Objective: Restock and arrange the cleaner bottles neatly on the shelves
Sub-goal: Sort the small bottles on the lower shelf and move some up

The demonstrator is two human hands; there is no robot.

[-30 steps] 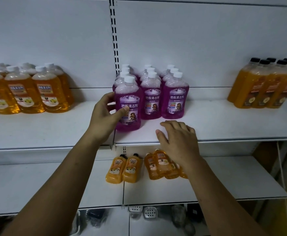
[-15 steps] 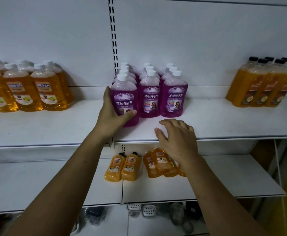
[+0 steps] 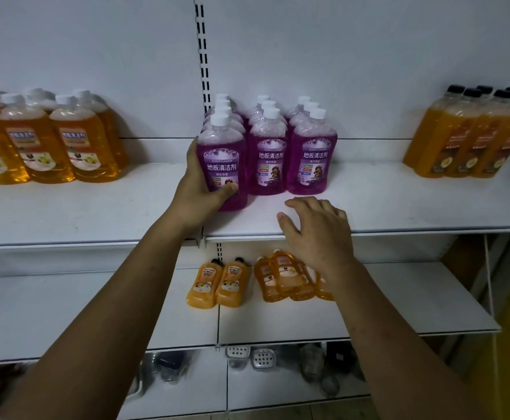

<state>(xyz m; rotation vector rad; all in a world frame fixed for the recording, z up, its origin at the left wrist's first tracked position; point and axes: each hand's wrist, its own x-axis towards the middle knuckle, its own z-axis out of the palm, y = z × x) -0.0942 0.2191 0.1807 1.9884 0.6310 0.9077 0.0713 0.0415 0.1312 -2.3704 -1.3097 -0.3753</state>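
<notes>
Purple floor-cleaner bottles with white caps stand in three rows on the upper white shelf (image 3: 399,204). My left hand (image 3: 200,189) grips the front purple bottle (image 3: 221,159) of the left row low on its body, thumb across the label; it stands upright on the shelf, slightly ahead of the two front bottles beside it (image 3: 268,153). My right hand (image 3: 317,228) rests with relaxed, spread fingers on the shelf's front part, just before the right purple row (image 3: 311,153), holding nothing.
Amber bottles with white caps (image 3: 53,140) stand at the shelf's left, orange black-capped bottles (image 3: 471,137) at its right. On the lower shelf (image 3: 414,301) lie small orange bottles (image 3: 217,281) and amber ones (image 3: 284,274). Soap dishes (image 3: 262,357) sit below.
My left hand has slid the front purple bottle back toward its row and shifted its grip lower on the body. My right hand has stayed on the shelf edge.
</notes>
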